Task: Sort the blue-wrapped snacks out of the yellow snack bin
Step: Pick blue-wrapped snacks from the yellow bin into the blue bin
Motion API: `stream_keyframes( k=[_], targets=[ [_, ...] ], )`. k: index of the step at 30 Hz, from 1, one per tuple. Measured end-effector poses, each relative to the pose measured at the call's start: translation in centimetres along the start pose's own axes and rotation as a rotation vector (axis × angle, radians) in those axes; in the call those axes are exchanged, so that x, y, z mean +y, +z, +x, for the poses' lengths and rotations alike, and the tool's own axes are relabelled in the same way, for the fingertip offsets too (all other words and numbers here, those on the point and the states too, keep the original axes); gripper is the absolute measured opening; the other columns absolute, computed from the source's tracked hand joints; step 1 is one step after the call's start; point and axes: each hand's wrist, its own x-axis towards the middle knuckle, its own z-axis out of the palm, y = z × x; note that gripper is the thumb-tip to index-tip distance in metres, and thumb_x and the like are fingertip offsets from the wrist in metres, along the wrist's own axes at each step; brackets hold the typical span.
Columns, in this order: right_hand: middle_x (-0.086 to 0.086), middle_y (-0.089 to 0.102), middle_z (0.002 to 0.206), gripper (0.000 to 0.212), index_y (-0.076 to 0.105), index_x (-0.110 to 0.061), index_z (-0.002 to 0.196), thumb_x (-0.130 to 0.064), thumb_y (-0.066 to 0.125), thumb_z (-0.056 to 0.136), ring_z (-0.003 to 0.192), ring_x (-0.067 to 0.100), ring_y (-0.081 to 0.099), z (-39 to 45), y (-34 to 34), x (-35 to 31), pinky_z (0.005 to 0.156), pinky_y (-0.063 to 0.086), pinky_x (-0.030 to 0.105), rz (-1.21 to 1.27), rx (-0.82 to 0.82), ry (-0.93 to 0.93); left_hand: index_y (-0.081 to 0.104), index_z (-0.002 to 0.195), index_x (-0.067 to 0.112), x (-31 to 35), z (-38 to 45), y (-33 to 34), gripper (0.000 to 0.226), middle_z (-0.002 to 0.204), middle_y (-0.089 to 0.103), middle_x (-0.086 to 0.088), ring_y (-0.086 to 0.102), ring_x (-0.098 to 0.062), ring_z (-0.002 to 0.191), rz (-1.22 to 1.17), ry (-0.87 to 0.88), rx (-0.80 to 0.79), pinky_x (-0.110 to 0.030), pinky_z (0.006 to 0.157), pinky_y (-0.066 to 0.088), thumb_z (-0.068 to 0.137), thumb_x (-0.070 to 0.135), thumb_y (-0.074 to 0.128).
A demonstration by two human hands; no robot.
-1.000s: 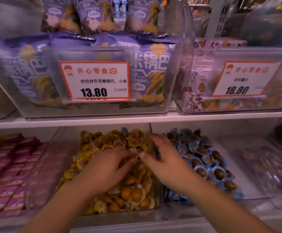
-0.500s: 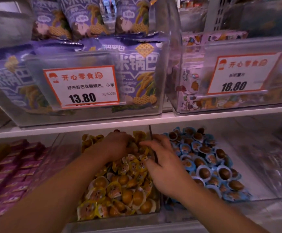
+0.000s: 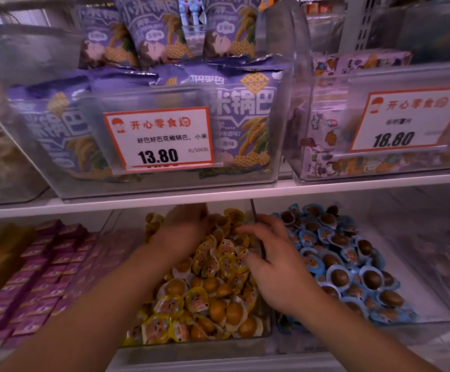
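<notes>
Far left on the lower shelf sits a bin of small pink-purple wrapped bars point(image 3: 34, 275). Next over is the clear plastic bin of yellow-wrapped round snacks point(image 3: 213, 288), and both hands are in it. The left hand point(image 3: 183, 224) is way at the back of that pile, fingers buried among the wrappers, so I can't tell if it's got anything. The right hand point(image 3: 275, 261) lies flat on the yellow pile by the divider, fingers spread and straight-ish, pressing down, gripping nothing. Right of the divider is the heap of blue-wrapped round snacks point(image 3: 344, 267). Up top, purple snack bags point(image 3: 245, 116) behind a white 13.80 price tag point(image 3: 159, 139).
</notes>
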Motion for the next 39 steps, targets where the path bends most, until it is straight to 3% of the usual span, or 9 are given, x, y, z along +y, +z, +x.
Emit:
stream_keyframes(
  k=[2,5,12,15,22,27,30,36,39],
  targets=[
    [-0.023,0.029,0.131,0.038,0.056,-0.045,0.115,-0.037,0.045,0.079,0.112,-0.013,0.031,0.0,0.0,-0.1,0.091,0.018,-0.009,0.013,0.003,-0.003,0.059,0.098,0.023,1.9,-0.5,1.2,0.015,0.095,0.058,-0.001,0.06,-0.026,0.094,-0.071,0.174,-0.092,-0.034,0.075,0.045,0.093,0.037,0.057],
    [-0.019,0.031,0.131,0.04,0.056,-0.045,0.115,-0.033,0.045,0.078,0.108,-0.017,0.036,-0.1,0.0,-0.2,0.091,0.023,-0.007,0.026,-0.003,-0.011,0.054,0.127,0.025,3.6,-0.8,3.2,0.035,0.121,0.06,-0.007,0.062,-0.028,0.105,0.159,0.245,-0.317,-0.039,0.081,0.051,0.096,0.04,0.048],
    [-0.019,0.029,0.134,0.038,0.056,-0.04,0.122,-0.032,0.049,0.086,0.113,-0.009,0.032,-0.1,-0.2,0.1,0.091,0.021,-0.007,-0.028,-0.016,-0.015,0.047,0.137,0.024,1.4,-0.1,0.7,0.046,0.131,0.06,-0.005,0.058,-0.024,0.116,0.154,0.256,-0.537,-0.039,0.097,0.049,0.094,0.037,0.058],
    [-0.019,0.029,0.134,0.037,0.056,-0.04,0.122,-0.032,0.049,0.086,0.111,-0.01,0.03,-0.1,-0.3,0.0,0.09,0.019,-0.008,-0.017,-0.015,-0.008,0.053,0.128,0.028,0.0,-1.4,0.4,0.034,0.122,0.064,0.002,0.06,-0.019,0.111,0.114,0.301,-0.436,-0.036,0.092,0.049,0.095,0.035,0.057],
    [-0.012,0.028,0.142,0.039,0.054,-0.037,0.128,-0.029,0.054,0.089,0.129,0.008,0.036,-0.1,-0.8,-0.5,0.104,0.027,0.015,-0.096,-0.054,0.021,0.068,0.1,0.021,-2.4,-6.0,-2.7,0.008,0.079,0.072,0.011,0.064,0.001,0.069,-0.681,-0.042,0.062,-0.015,0.061,0.048,0.097,0.021,0.061],
    [0.008,0.048,0.135,0.049,0.059,-0.024,0.13,-0.032,0.055,0.082,0.126,0.029,0.044,-0.3,-1.1,-3.2,0.106,0.041,0.044,-0.486,0.084,-0.081,0.059,0.087,0.002,-1.9,-9.6,-4.6,0.019,0.066,0.058,-0.008,0.044,-0.013,0.046,-1.433,-0.459,0.038,-0.023,0.043,0.03,0.098,0.016,0.053],
    [0.001,0.059,0.116,0.038,0.065,-0.023,0.116,-0.03,0.05,0.082,0.108,0.019,0.054,-0.1,-0.6,-5.9,0.092,0.048,0.035,-0.403,0.201,-0.255,0.056,0.091,0.004,-2.3,-10.6,-5.4,0.011,0.082,0.053,-0.016,0.042,-0.012,0.048,-1.622,-0.557,0.09,-0.019,0.035,0.026,0.097,0.011,0.05],
    [-0.006,0.062,0.125,0.042,0.065,-0.034,0.121,-0.013,0.044,0.091,0.112,0.011,0.058,0.8,4.3,-6.6,0.098,0.047,0.026,-0.284,-0.566,-0.084,0.06,0.102,0.01,-2.9,-11.7,-6.2,0.022,0.079,0.056,-0.011,0.045,-0.017,0.05,-1.822,-0.61,-0.114,-0.018,0.033,0.024,0.087,0.025,0.055],
    [0.001,0.049,0.139,0.047,0.057,-0.033,0.13,-0.012,0.047,0.09,0.127,0.021,0.047,2.1,6.4,-5.7,0.107,0.04,0.032,-0.404,-0.628,-0.019,0.061,0.107,0.011,-3.3,-11.9,-5.8,0.019,0.074,0.056,-0.008,0.043,-0.015,0.051,-1.748,-0.603,-0.055,-0.019,0.033,0.024,0.091,0.021,0.057]
  ],
)
